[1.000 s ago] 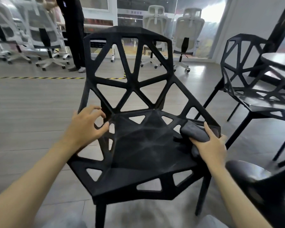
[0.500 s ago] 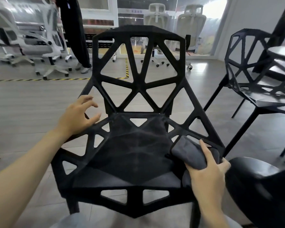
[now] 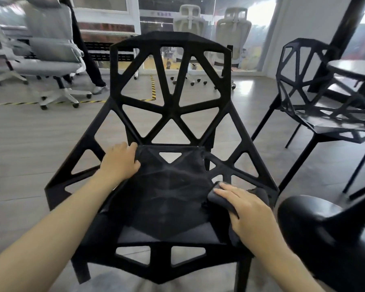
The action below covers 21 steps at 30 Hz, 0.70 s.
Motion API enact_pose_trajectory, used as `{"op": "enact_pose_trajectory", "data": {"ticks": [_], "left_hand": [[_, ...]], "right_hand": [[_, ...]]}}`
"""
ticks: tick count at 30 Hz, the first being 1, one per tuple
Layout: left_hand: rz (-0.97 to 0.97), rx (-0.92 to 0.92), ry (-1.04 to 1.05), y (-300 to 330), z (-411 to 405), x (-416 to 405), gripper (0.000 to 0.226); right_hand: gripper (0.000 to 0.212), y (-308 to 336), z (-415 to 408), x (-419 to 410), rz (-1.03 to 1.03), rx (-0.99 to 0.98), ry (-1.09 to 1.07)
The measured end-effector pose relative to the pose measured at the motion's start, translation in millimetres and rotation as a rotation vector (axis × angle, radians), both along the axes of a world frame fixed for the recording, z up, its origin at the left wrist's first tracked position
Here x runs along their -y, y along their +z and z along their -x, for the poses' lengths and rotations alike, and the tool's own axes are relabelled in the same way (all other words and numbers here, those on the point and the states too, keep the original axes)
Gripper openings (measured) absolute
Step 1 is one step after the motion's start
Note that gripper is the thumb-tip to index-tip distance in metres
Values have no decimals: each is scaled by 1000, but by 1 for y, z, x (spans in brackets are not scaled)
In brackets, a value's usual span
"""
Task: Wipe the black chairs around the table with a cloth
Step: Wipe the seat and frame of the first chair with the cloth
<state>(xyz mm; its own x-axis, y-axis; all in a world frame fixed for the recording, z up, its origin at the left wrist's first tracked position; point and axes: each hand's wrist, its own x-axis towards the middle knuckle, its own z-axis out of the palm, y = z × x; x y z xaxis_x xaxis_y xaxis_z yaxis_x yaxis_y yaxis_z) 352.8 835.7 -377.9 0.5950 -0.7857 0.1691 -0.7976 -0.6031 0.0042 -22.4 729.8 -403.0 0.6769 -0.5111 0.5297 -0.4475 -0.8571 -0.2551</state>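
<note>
A black chair (image 3: 173, 114) is seen right in front, on the grey floor (image 3: 30, 148). It is made of thick bars with many three-sided holes, and its seat looks dusty and dull. A dark grey cloth (image 3: 219, 198) is pressed flat on the right side of the seat by the right hand (image 3: 247, 211), with fingers straight. The back left edge of the seat is held by the left hand (image 3: 119, 162), with fingers curled over it. A second black chair (image 3: 316, 106) stands to the right by a round surface (image 3: 354, 69). No writing can be read.
</note>
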Motion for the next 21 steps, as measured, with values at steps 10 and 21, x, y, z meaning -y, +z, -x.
{"op": "enact_pose_trajectory", "data": {"ticks": [10,21], "left_hand": [[-86,-41,82,-35,-7,8,82],[-45,-119,82,-26,-9,9,86]], "right_hand": [[47,13,19,2,-70,-6,-8],[63,28,30,47,-40,37,-112]]}}
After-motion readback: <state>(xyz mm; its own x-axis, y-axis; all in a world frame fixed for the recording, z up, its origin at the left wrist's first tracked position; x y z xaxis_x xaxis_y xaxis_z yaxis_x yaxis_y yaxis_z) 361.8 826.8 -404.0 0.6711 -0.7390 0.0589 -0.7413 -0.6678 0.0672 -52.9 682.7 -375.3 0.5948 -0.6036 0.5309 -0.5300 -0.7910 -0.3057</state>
